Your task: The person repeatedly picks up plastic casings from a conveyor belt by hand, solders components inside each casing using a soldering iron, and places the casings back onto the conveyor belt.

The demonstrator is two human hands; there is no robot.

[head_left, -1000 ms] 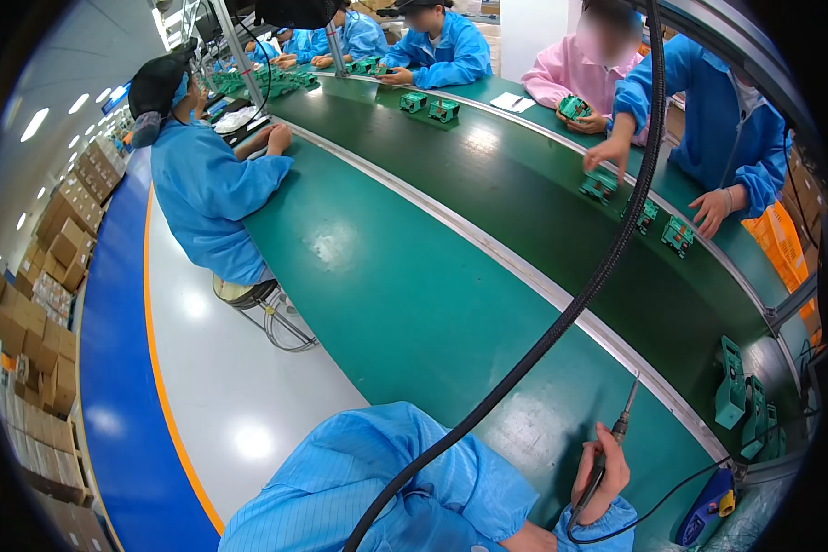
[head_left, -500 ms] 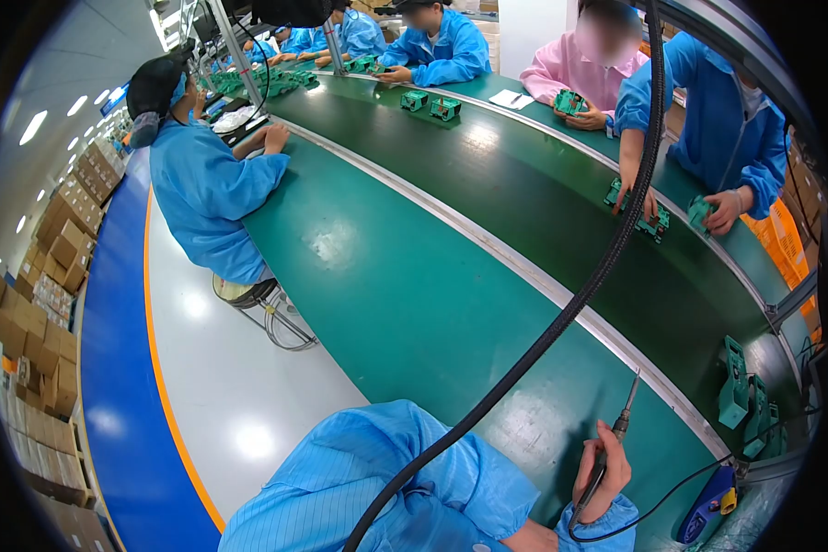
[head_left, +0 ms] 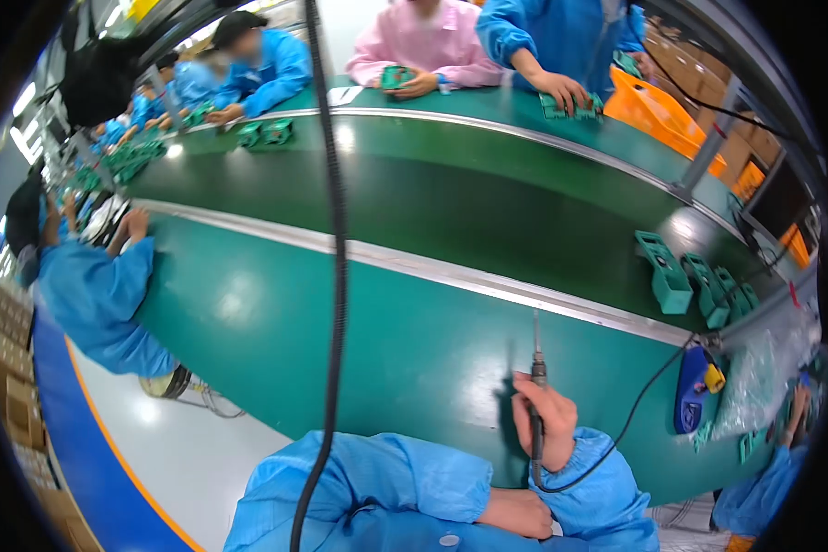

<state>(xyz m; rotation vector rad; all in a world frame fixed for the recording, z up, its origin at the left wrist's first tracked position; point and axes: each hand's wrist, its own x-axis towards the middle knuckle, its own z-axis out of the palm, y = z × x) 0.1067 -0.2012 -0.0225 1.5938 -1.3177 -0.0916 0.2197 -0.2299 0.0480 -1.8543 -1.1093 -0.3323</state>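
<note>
My right hand (head_left: 547, 416) is closed around a soldering iron (head_left: 538, 373), which points up and away from me over the green table (head_left: 414, 336). Its metal tip is near the pale rail at the table's far edge, and a thin black cable runs from its lower end toward the right. My left hand (head_left: 517, 512) rests low against my right sleeve; its fingers are mostly hidden. Neither hand touches the green housings (head_left: 667, 276) on the dark green belt (head_left: 451, 202) at the right.
A blue and yellow dispenser (head_left: 692, 391) and a clear plastic bag (head_left: 754, 386) are at the right. A thick black cable (head_left: 339, 230) hangs across the view. Co-workers (head_left: 423, 41) across the belt hold green parts; another co-worker (head_left: 97, 285) sits left. An orange bag (head_left: 658, 120) is behind.
The view has turned to the right, bringing more of the table's right end into sight. A co-worker's hand across the belt has moved a green part to the far edge. My grip looks the same.
</note>
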